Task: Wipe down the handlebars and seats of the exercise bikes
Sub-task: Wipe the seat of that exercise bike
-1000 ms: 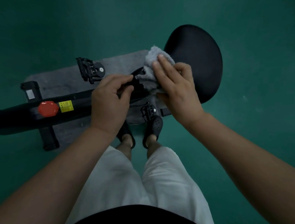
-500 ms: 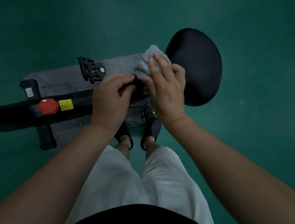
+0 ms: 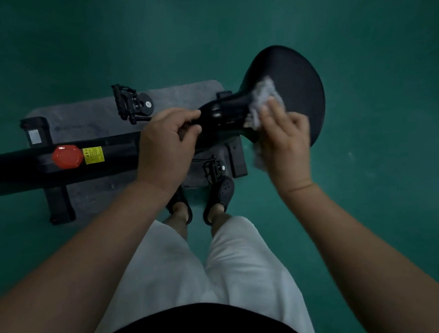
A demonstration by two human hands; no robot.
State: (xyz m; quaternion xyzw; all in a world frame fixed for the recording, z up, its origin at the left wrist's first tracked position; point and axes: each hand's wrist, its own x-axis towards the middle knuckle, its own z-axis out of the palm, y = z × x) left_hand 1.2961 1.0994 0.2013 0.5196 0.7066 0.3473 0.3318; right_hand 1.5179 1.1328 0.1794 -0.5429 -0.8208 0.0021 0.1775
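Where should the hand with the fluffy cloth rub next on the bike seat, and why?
Probably outward, across the wide back of the seat. The right hand presses the grey cloth only where the narrow nose meets the wide part, so most of the top looks unwiped. The left hand grips the nose, steadying it.

Head camera looks steeply down; hands near.
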